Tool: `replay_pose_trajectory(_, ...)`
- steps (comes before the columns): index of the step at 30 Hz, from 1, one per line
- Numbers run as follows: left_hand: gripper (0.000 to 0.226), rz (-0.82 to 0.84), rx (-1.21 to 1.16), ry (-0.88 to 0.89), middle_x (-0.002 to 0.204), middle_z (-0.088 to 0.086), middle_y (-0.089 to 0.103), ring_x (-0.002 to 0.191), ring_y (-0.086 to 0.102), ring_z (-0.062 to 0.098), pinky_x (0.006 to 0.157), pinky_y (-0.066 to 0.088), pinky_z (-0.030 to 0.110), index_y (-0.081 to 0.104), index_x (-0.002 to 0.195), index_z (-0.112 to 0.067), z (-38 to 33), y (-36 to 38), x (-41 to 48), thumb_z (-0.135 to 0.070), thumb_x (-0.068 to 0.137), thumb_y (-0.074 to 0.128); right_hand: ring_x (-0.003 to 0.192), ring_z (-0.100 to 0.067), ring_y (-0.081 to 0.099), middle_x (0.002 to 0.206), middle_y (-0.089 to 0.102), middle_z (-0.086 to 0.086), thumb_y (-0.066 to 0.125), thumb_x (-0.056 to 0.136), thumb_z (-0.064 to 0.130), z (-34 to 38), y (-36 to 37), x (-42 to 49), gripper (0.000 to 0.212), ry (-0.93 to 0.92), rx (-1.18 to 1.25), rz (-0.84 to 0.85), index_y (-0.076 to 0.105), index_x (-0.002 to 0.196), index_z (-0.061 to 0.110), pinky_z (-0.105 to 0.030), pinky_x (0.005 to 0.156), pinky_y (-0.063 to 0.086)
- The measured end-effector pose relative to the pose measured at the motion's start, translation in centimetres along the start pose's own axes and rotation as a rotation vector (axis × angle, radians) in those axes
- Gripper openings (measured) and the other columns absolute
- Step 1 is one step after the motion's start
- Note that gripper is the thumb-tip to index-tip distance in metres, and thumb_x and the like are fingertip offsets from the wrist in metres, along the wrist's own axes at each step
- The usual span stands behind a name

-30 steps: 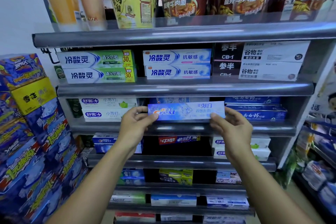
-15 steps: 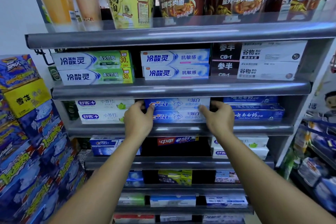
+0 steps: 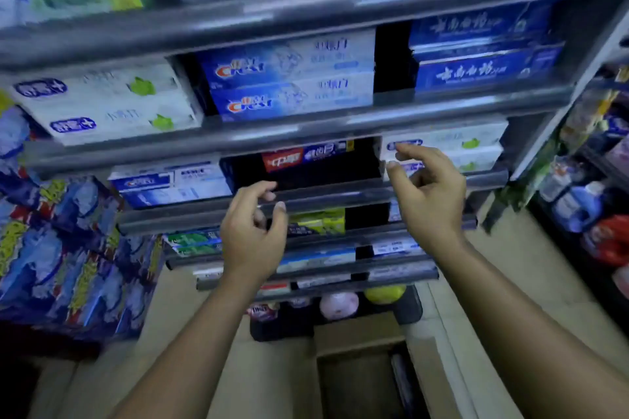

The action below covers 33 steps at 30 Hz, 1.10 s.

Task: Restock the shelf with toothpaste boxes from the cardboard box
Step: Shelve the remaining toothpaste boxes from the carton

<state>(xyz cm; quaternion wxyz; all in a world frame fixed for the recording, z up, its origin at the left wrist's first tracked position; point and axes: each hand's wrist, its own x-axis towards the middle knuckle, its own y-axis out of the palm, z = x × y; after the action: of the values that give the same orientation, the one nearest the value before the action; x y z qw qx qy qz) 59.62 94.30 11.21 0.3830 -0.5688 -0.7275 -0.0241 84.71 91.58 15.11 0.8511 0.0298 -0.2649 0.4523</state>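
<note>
Two blue Crest toothpaste boxes (image 3: 289, 76) lie stacked in the middle of a grey shelf (image 3: 299, 127). My left hand (image 3: 253, 235) hangs in front of the lower shelves, fingers loosely curled and holding nothing. My right hand (image 3: 427, 196) is a little higher and to the right, fingers apart and empty, in front of white toothpaste boxes (image 3: 449, 146). The open cardboard box (image 3: 357, 333) stands on the floor below my arms; its inside is dark, with a box edge barely visible. The picture is blurred.
White boxes (image 3: 102, 102) sit left of the Crest stack, dark blue boxes (image 3: 483, 58) to its right. A red and blue box (image 3: 306, 156) lies on the shelf below. Stacked blue packs (image 3: 64, 248) stand at the left, another rack (image 3: 592, 197) at the right.
Both hands set the Crest box on top of the one on the shelf, let go and drew back downward. The view has tipped down toward the floor and the cardboard box.
</note>
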Motion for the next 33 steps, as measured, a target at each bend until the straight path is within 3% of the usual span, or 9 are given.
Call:
replay_pose_trajectory(5,0.03,0.563,0.048,-0.426,0.099,-0.03,0.066,0.073,0.064,-0.001,0.066,0.051,0.022,0.062,0.112,-0.036,7.8,5.1,-14.3,-0.023,0.085,0.062,0.067,-0.002,0.063,0.089,0.072,0.007,0.068,0.094,0.006,-12.5,-2.3,-9.1,0.017,0.425,-0.063,0.036,0.074,0.103,0.019,-0.021,0.062,0.049)
replay_pose_trajectory(8,0.035,0.885,0.156,-0.604,0.086,-0.025,0.067,0.068,0.06,-0.008,0.064,0.042,0.011,0.063,0.109,-0.039,11.8,7.5,-23.4,-0.016,0.083,0.067,0.076,-0.022,0.07,0.088,0.073,0.003,0.067,0.091,0.002,-20.8,-3.6,-16.3,0.014,0.747,-0.136,0.11,0.075,0.094,0.013,-0.042,0.068,0.059)
replay_pose_trajectory(11,0.039,1.048,0.164,-0.829,0.091,-0.017,0.068,0.075,0.065,0.003,0.07,0.05,0.017,0.064,0.103,-0.042,16.8,10.5,-32.6,-0.006,0.089,0.072,0.073,-0.023,0.067,0.088,0.074,-0.01,0.068,0.091,0.004,-29.5,-4.4,-24.9,0.012,1.015,-0.203,0.223,0.072,0.086,0.014,-0.033,0.066,0.055)
replay_pose_trajectory(15,0.019,1.151,0.215,-1.109,0.103,-0.007,0.071,0.101,0.069,0.022,0.094,0.056,0.039,0.068,0.107,-0.031,22.8,15.9,-42.4,-0.019,0.092,0.071,0.065,-0.025,0.065,0.079,0.067,-0.023,0.07,0.087,0.014,-39.0,-4.3,-35.5,0.011,1.294,-0.238,0.406,0.068,0.077,0.009,-0.033,0.057,0.047)
replay_pose_trajectory(20,0.014,1.296,0.254,-1.204,0.093,-0.008,0.068,0.089,0.069,0.02,0.079,0.06,0.039,0.066,0.104,-0.031,30.2,24.7,-52.9,-0.039,0.093,0.07,0.094,-0.027,0.072,0.1,0.075,0.005,0.068,0.07,0.05,-47.9,-3.5,-44.6,0.016,1.523,-0.163,0.282,0.069,0.084,0.045,-0.052,0.085,0.059)
replay_pose_trajectory(22,0.017,1.285,0.234,-1.244,0.09,-0.009,0.068,0.083,0.068,0.015,0.067,0.055,0.032,0.067,0.103,-0.029,33.0,28.6,-56.8,-0.041,0.092,0.072,0.09,-0.026,0.073,0.095,0.075,0.005,0.072,0.073,0.04,-50.6,-3.5,-47.1,0.024,1.58,-0.104,0.144,0.069,0.097,0.037,-0.048,0.082,0.062)
replay_pose_trajectory(25,0.019,1.21,0.152,-1.286,0.097,0.0,0.071,0.094,0.07,0.024,0.078,0.056,0.037,0.067,0.098,-0.026,36.1,34.9,-61.3,-0.041,0.088,0.072,0.079,-0.02,0.074,0.083,0.074,0.003,0.074,0.086,0.018,-53.2,-3.7,-49.2,0.019,1.611,-0.03,0.023,0.069,0.104,0.024,-0.044,0.078,0.064)
replay_pose_trajectory(28,0.057,1.143,0.125,-1.261,0.112,0.013,0.072,0.104,0.069,0.03,0.085,0.054,0.035,0.065,0.118,-0.008,38.4,41.0,-65.7,-0.052,0.083,0.072,0.075,-0.017,0.069,0.083,0.074,-0.002,0.072,0.089,0.004,-54.9,-4.1,-50.0,0.023,1.601,0.043,-0.027,0.067,0.109,0.015,-0.043,0.078,0.061)
replay_pose_trajectory(33,0.026,1.099,-0.005,-1.225,0.095,-0.002,0.066,0.101,0.068,0.029,0.086,0.056,0.035,0.053,0.095,-0.029,41.2,47.6,-71.7,-0.035,0.08,0.073,0.083,-0.022,0.072,0.095,0.076,-0.013,0.072,0.088,-0.002,-56.5,-5.5,-51.5,0.026,1.578,0.091,-0.102,0.069,0.111,0.012,-0.039,0.078,0.061)
